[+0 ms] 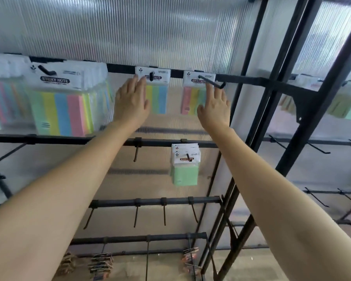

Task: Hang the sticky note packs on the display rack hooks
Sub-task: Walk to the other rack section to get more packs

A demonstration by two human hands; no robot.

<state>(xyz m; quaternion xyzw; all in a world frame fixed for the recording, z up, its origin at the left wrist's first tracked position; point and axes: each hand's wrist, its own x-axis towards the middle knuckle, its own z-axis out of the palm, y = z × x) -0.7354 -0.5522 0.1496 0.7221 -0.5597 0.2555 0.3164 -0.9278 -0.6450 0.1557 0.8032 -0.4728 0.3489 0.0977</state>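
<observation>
Two striped sticky note packs hang on the top rail of the black rack. One pack (157, 92) hangs on a short hook (151, 76); my left hand (131, 102) lies flat over its left side, fingers straight. The other pack (192, 96) hangs on a long hook (212, 81). My right hand (216, 110) is spread in front of its right side, fingertips under that hook. Neither hand grips anything. A thick row of striped packs (61, 102) fills the hooks at top left. Green packs (184, 165) hang one rail down.
Bare hooks (136, 153) stick out from the lower rails (154, 201). Black uprights (272, 110) slant down the right side, with more hooks and hanging packs (340, 100) beyond them. Small dark items (101, 264) hang near the floor. A ribbed translucent panel backs the rack.
</observation>
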